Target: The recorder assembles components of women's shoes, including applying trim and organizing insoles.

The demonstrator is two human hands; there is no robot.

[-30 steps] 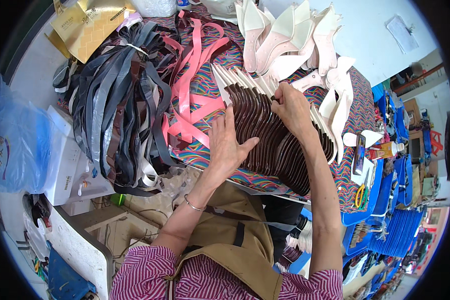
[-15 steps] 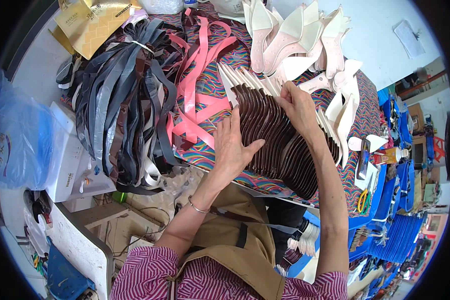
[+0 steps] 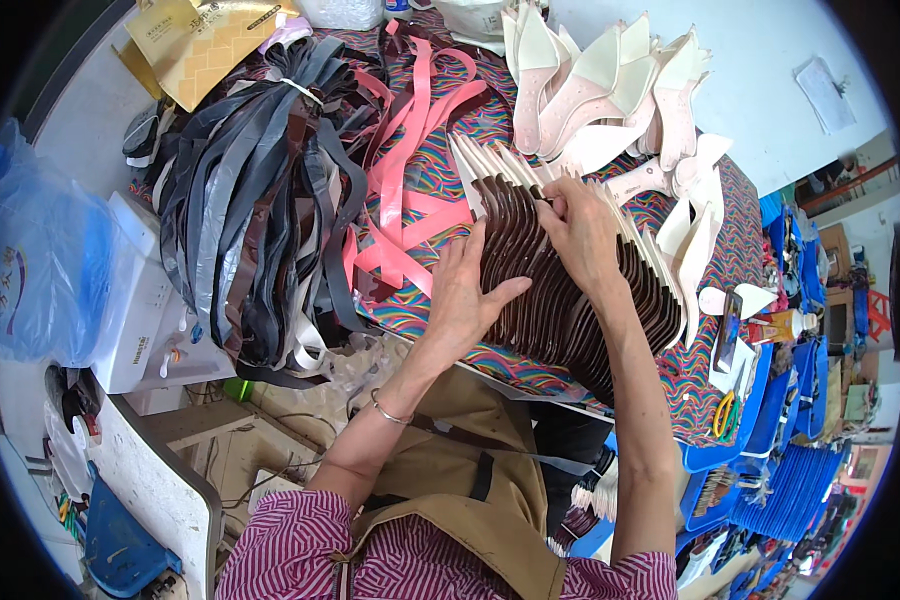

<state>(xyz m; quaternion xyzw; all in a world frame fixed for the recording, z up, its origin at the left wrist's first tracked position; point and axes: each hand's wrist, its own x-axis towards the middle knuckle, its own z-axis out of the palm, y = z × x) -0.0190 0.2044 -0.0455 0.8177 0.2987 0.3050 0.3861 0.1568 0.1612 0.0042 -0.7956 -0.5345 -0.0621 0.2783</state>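
A long row of thin, curved pieces (image 3: 530, 300) stands packed on edge on the table, dark brown and glossy with cream far ends. They look like shoe insoles. My left hand (image 3: 462, 300) rests against the row's left end, fingers stretched and thumb spread along the near side. Over the far side of the row, my right hand (image 3: 582, 235) pinches the edge of a brown piece between thumb and fingers; how many pieces it grips is hidden. Cream insole-shaped pieces (image 3: 595, 85) lie piled behind the row, and more cream pieces (image 3: 705, 215) lie at its right.
A tied bundle of dark strips (image 3: 260, 200) and loose pink ribbons (image 3: 410, 170) lie left on the patterned cloth (image 3: 740, 185). A phone (image 3: 727, 330) and yellow-handled scissors (image 3: 723, 415) sit at the right edge. Blue bins (image 3: 770, 400) stand beyond; a white machine (image 3: 135, 310) is left.
My right hand has moved left along the row, toward my left hand, and now pinches a brown edge. The left hand stays at the row's end. The whole view has shifted slightly.
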